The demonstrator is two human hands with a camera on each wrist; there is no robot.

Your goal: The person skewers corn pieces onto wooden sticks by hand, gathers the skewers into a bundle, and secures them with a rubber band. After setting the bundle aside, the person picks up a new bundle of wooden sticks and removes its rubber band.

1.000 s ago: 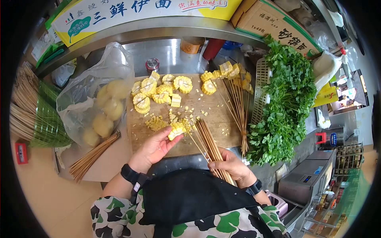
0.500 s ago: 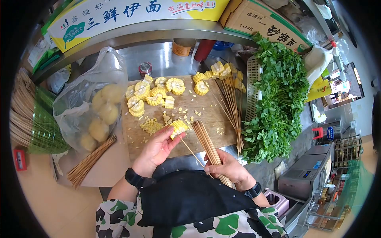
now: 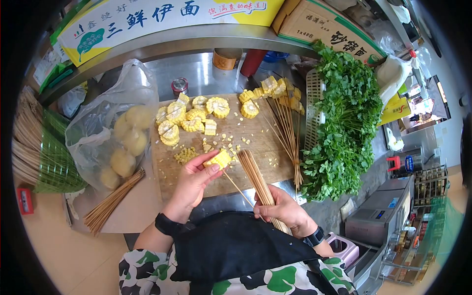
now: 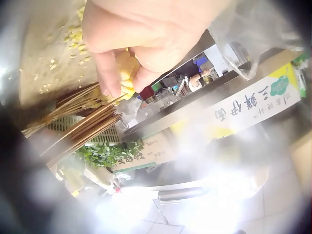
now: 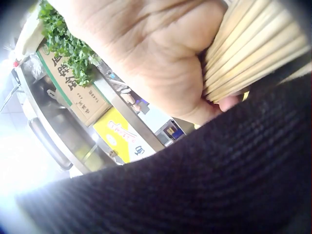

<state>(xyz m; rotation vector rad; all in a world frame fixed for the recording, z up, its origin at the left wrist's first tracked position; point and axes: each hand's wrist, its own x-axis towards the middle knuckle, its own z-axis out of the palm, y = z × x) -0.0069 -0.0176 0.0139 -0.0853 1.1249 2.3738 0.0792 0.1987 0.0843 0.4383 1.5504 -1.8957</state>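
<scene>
My left hand [image 3: 192,181] pinches a yellow corn piece [image 3: 221,159] between thumb and fingers, over the front of the wooden cutting board [image 3: 236,135]. My right hand [image 3: 284,209] grips a thick bundle of bamboo skewers [image 3: 256,172] that slants up and to the left. Apart from the bundle, a single skewer [image 3: 237,186] runs from the right thumb and fingertips to the underside of the corn, its tip hidden there. In the left wrist view the corn piece [image 4: 127,73] is partly covered by the fingers. The right wrist view shows the skewer bundle [image 5: 258,46] against the palm.
Several cut corn pieces [image 3: 194,114] and loose kernels [image 3: 186,155] lie on the board. Skewered corn [image 3: 275,87] fans out at its right, beside leafy greens [image 3: 346,118]. A plastic bag of potatoes [image 3: 130,135] and more skewers [image 3: 114,200] are at left. A metal shelf [image 3: 172,46] crosses behind.
The single skewer has swung away from the bundle, its far end now at the corn's lower side. My left fingers have turned the corn piece, with the thumb now across its near side.
</scene>
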